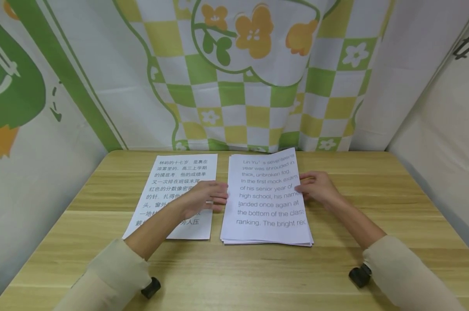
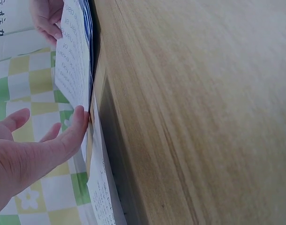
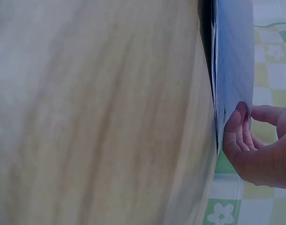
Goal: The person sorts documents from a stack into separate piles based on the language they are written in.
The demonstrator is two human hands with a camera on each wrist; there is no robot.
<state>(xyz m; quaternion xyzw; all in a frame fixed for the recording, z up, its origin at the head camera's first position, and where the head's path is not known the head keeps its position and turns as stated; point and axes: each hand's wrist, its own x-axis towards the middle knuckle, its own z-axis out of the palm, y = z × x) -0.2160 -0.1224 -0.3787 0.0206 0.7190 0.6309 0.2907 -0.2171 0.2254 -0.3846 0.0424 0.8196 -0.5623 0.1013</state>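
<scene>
A stack of white paper sheets lies at the middle of the table, its top sheet point(image 1: 263, 196) printed with large English text. My right hand point(image 1: 319, 188) pinches the right edge of that sheet between thumb and fingers, and the sheet's right side bows up off the stack. On the other side, my left hand point(image 1: 204, 198) has its fingers extended, the fingertips at the stack's left edge. In the left wrist view, these fingers point(image 2: 72, 133) meet the paper edge. Beneath the left hand lies a white sheet with Chinese text point(image 1: 184, 172), partly hidden by that hand and forearm.
The wooden table point(image 1: 254, 276) ends at a hanging cloth point(image 1: 246, 95) with green and yellow checks and flowers. Pale printed cloth walls point(image 1: 444, 121) stand at both sides. A small black device point(image 1: 360, 276) hangs at each sleeve cuff.
</scene>
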